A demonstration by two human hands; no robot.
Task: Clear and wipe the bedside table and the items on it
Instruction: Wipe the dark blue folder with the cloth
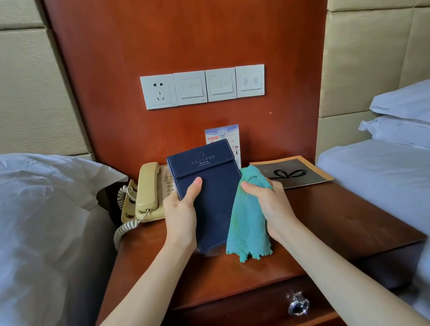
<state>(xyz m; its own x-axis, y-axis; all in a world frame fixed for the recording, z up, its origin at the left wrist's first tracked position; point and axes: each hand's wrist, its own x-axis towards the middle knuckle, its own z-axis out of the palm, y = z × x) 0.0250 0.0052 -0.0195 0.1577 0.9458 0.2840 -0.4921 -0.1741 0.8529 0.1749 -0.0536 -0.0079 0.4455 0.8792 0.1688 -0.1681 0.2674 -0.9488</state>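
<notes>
From my feed I see the left hand (pixel 181 215) holding a navy blue folder (pixel 209 190) upright above the middle of the wooden tabletop (pixel 335 218); its grip is closed around the folder's left edge, thumb pressed flat across the front cover. The folder has a stitched flap at the top with pale printed lettering I cannot read. At 3 o'clock from it, the right hand (pixel 269 202) has its grip closed on a bunched teal cloth (pixel 247 223), whose upper part touches the folder's right edge while the loose end hangs down toward the tabletop.

At 9 o'clock from the folder a beige corded telephone (pixel 146 194) sits on the tabletop, its coiled cord drooping over the left edge. Behind the folder, at 12 o'clock, a small printed card (pixel 232 136) stands against the wooden wall panel (pixel 188 31). At 2 o'clock from the right hand a dark leaflet with an orange border (pixel 294 172) lies flat near the back right corner. A row of white switches and a socket (pixel 204 86) is fixed on the panel above. White-sheeted beds flank the tabletop on both sides, and a drawer with a shiny knob (pixel 298 304) is below its front edge
</notes>
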